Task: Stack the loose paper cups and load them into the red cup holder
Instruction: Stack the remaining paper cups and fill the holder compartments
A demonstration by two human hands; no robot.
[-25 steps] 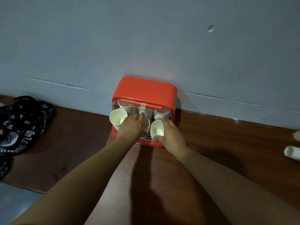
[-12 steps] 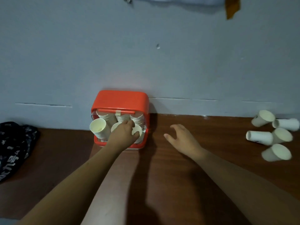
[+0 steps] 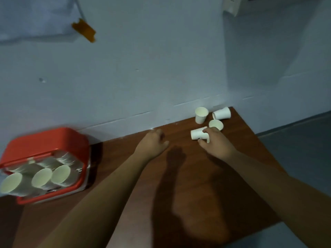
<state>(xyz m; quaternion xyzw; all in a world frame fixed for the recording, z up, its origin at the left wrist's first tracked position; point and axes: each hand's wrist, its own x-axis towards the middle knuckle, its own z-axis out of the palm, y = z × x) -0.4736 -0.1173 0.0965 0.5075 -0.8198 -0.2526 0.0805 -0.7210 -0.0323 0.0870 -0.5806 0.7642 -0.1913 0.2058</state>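
A paper cup lies on its side on the table, gripped by the right hand. Three loose cups crowd just behind it. The left hand hovers nearby, relaxed and empty. The red cup holder, holding cup stacks, stands far left against the wall.

Plain indoor room, home or office unclear | dark wooden bench is standing against a pale blue-grey painted wall | orange tape is sticking at a pale sheet's corner | grey floor is showing alongside
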